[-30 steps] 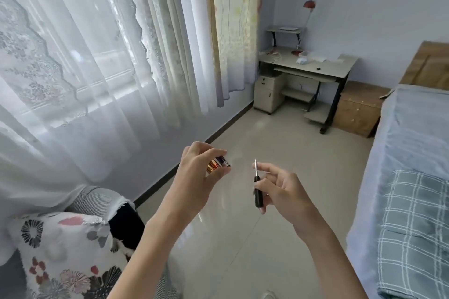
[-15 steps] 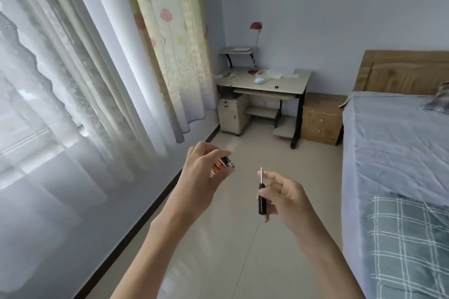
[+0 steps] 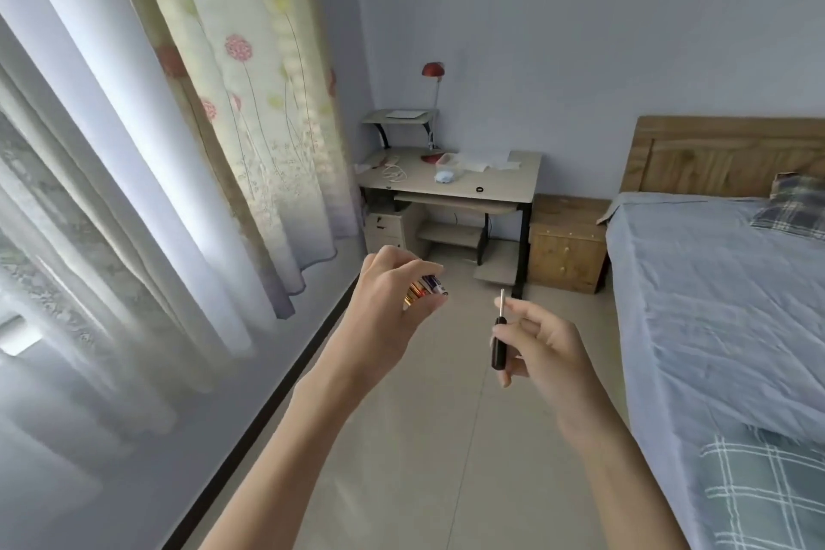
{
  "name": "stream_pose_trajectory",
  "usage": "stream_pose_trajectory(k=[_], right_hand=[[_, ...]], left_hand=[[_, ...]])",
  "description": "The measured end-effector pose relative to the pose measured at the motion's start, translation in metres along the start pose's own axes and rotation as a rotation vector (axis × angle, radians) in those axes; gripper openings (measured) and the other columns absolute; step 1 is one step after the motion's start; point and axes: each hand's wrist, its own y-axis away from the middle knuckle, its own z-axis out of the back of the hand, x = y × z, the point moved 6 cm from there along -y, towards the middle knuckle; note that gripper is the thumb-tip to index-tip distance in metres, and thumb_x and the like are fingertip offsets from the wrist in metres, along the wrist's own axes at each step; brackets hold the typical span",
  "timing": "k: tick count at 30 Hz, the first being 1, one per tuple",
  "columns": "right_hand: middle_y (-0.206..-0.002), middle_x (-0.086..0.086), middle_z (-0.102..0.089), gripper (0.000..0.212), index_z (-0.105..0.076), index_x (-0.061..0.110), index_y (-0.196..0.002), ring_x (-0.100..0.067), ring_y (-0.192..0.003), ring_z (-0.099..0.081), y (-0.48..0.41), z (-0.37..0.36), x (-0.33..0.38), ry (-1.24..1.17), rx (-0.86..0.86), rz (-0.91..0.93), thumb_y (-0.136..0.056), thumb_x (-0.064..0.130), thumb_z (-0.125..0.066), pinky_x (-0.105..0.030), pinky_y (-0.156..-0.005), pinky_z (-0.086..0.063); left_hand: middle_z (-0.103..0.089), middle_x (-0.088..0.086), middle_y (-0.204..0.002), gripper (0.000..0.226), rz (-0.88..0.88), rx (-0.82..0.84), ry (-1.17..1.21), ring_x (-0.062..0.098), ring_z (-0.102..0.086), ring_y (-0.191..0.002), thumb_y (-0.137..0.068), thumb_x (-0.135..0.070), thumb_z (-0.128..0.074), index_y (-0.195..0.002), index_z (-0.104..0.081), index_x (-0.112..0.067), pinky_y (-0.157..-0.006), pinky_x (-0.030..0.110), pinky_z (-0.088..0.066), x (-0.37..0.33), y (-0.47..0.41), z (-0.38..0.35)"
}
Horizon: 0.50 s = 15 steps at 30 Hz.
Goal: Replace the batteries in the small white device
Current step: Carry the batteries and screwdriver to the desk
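Head view, looking forward and down across a bedroom with two bare forearms reaching out over a pale tiled floor (image 3: 402,451). The left grip (image 3: 388,308), a bare hand, is curled with thumb and fingertips clamped on a small bundle of batteries (image 3: 426,288), gold and purple, held in the air at centre frame. The right grip (image 3: 547,344), just beside it but apart, pinches a small screwdriver (image 3: 497,346) by its black handle, the thin metal shaft pointing straight up. Well beyond both stands a light table (image 3: 509,185) against the far wall, carrying a white cable and several small pale things, too small to tell which may be the white device. A red lamp (image 3: 433,69) rises above the table. A wooden nightstand (image 3: 564,248) sits between the table and a bed (image 3: 714,290) with a blue sheet on the right. Flowered and sheer curtains (image 3: 214,112) hang along the left
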Motion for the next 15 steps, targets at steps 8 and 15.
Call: stream_pose_trajectory(k=[8,15], right_hand=[[-0.073,-0.018,-0.066,0.032,-0.065,0.011,-0.13,-0.028,-0.049,-0.056,-0.166,-0.029,0.031,-0.029,-0.072,0.041,-0.1,-0.001,-0.061,-0.035,-0.058,-0.053],[-0.074,-0.019,-0.065,0.034,-0.066,0.015,-0.129,-0.029,-0.05,-0.056,-0.259,-0.028,0.013,-0.044,-0.095,-0.018,-0.1,-0.001,-0.062,-0.036,-0.058,-0.052]], left_hand=[[-0.052,-0.01,-0.131,0.038,-0.064,-0.003,0.013,0.009,-0.041,-0.13,-0.102,-0.038,-0.07,-0.139,-0.069,-0.028,-0.1,0.014,-0.03,0.07,-0.162,0.01],[-0.052,-0.012,-0.128,0.036,-0.05,0.027,0.031,0.005,-0.04,-0.123,-0.101,-0.039,-0.071,-0.137,-0.071,-0.029,-0.098,0.005,-0.031,0.125,-0.258,-0.025]])
